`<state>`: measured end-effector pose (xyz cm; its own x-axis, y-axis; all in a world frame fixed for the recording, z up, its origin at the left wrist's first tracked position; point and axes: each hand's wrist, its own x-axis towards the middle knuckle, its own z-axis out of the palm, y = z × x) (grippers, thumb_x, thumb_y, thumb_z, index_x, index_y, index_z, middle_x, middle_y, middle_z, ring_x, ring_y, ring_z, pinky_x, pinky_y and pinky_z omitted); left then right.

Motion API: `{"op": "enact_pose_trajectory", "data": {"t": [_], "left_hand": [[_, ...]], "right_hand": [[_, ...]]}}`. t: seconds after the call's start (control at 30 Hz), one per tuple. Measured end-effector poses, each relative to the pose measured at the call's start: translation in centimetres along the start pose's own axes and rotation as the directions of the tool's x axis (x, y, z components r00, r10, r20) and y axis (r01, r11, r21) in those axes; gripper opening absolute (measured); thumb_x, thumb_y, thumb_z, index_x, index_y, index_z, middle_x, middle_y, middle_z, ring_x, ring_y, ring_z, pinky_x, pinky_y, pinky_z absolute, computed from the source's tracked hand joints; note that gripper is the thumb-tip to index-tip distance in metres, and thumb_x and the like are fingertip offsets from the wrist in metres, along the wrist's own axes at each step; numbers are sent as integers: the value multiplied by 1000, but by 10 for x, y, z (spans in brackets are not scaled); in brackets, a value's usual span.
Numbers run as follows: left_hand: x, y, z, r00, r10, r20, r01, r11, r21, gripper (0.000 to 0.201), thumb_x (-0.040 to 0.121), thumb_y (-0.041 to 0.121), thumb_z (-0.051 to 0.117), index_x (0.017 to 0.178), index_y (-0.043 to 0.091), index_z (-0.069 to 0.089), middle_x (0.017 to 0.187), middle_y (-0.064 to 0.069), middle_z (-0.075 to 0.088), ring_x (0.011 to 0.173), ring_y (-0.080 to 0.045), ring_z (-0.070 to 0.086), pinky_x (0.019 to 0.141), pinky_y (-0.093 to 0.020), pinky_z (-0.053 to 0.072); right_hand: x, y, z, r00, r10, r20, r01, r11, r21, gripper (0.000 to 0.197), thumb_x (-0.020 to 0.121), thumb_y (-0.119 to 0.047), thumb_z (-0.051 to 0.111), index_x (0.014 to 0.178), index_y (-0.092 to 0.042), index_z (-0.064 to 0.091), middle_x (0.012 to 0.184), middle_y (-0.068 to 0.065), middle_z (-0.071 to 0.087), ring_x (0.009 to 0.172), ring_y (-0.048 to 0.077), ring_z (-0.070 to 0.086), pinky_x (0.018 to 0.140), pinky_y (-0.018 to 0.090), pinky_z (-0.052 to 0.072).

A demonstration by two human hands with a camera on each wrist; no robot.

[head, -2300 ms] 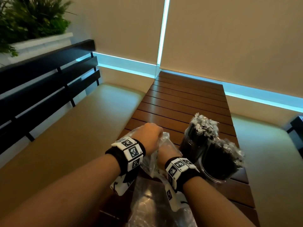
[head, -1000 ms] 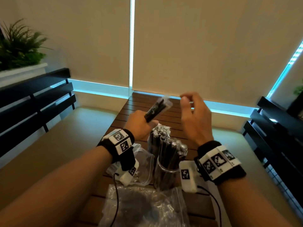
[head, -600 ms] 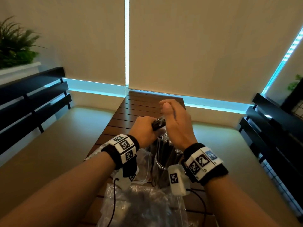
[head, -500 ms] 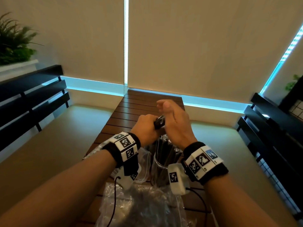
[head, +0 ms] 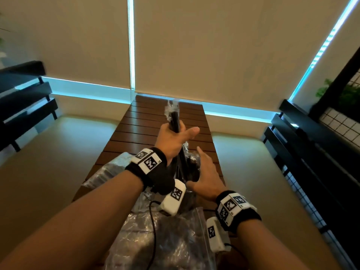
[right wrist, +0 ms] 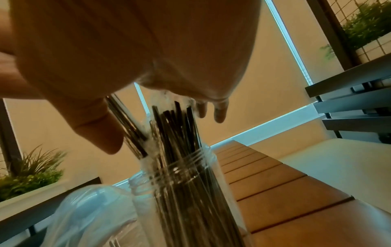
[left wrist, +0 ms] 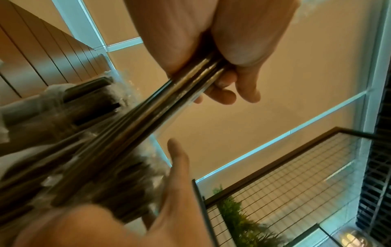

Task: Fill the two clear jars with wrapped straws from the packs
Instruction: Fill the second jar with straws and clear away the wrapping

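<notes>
Hiding the jar point(right wrist: 184, 170): both wrists point(head: 150, 164).

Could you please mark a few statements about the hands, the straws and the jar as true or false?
1. The left hand grips a bundle of wrapped straws. True.
2. The right hand pinches a single straw. False: its fingers are spread and hold nothing.
3. The clear jar already holds many black straws. True.
4. The jar has a lid screwed on. False: its threaded neck is open and straws stick out of it.
5. The jar stands on a slatted wooden table. True.
6. The table is made of glass. False: it is brown wooden slats.
</notes>
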<state>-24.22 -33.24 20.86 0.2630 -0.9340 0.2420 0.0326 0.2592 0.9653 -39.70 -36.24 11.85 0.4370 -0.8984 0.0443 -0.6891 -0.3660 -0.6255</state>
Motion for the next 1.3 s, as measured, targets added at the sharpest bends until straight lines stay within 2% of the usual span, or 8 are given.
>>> {"op": "enact_pose_trajectory", "data": {"t": [0.13, 0.37, 0.5, 0.63, 0.77, 1.0, 1.13, 1.3], "left_hand": [[-2, -27, 10, 998, -51, 36, 47, 995, 89, 40, 76, 24, 82, 61, 17, 46, 60, -7, 45, 61, -21, 50, 70, -44, 51], [-18, -55, 21, 994, -98, 38, 84, 956, 282, 27, 79, 26, 80, 62, 16, 61, 61, 9, 66, 62, -3, 63, 68, -24, 51], [-21, -54, 24, 1000, -7, -19, 15, 873, 487, 24, 76, 34, 80, 88, 19, 65, 95, 0, 64, 88, -13, 62, 80, -31, 52], [-10, -40, 22, 981, 188, 43, -184, 843, 506, 90, 71, 28, 85, 143, 28, 33, 131, 2, 49, 113, -12, 52, 93, -28, 49], [3, -27, 21, 913, 319, 254, -405, 631, 662, 101, 79, 15, 78, 153, 34, 11, 130, -1, 45, 101, -13, 56, 79, -20, 46], [-16, -73, 6, 861, 227, 456, -509, 365, 780, 36, 97, 20, 54, 133, 18, 54, 122, -1, 60, 105, -20, 59, 89, -37, 53], [-24, -86, 1, 866, 154, 476, -499, 211, 840, 58, 94, 28, 55, 147, 14, 35, 158, -10, 25, 132, -28, 42, 108, -45, 40], [-15, -72, 5, 863, 29, 505, -504, 135, 853, 62, 102, 33, 30, 155, 12, 4, 163, -5, -8, 150, -20, -4, 122, -46, 5]], "right_hand": [[7, -4, 10, 995, -49, -82, 43, 996, -74, 106, 51, -67, 73, 143, -41, 28, 137, -5, 43, 125, 20, 46, 99, 48, 45], [10, -7, 23, 992, -36, -124, 27, 997, -71, 80, 63, -59, 53, 139, -42, 35, 129, 0, 40, 107, 25, 53, 90, 42, 49], [16, -3, 33, 984, -53, -170, 51, 999, -14, 67, 68, -58, 47, 132, -42, 37, 120, -1, 49, 94, 21, 61, 79, 43, 57], [12, -4, 35, 983, -32, -180, 19, 997, -72, 53, 75, -46, 61, 120, -28, 40, 117, 1, 45, 80, 23, 61, 66, 41, 57], [10, -1, 32, 976, -34, -216, 31, 999, -20, 65, 77, -41, 74, 125, -26, 33, 109, -5, 36, 86, 22, 58, 70, 38, 54], [8, 9, 28, 981, -22, -190, 43, 994, 103, 94, 66, -42, 78, 142, -30, 24, 120, -5, 37, 99, 21, 58, 77, 42, 58], [5, 12, 26, 983, -22, -180, 42, 993, 107, 103, 76, -30, 76, 152, -32, 6, 142, 3, 34, 121, 23, 51, 91, 38, 53], [6, 17, 28, 985, -27, -172, 47, 993, 113, 110, 76, -43, 75, 153, -36, -3, 159, -5, 16, 137, 21, 38, 103, 41, 45]]}}
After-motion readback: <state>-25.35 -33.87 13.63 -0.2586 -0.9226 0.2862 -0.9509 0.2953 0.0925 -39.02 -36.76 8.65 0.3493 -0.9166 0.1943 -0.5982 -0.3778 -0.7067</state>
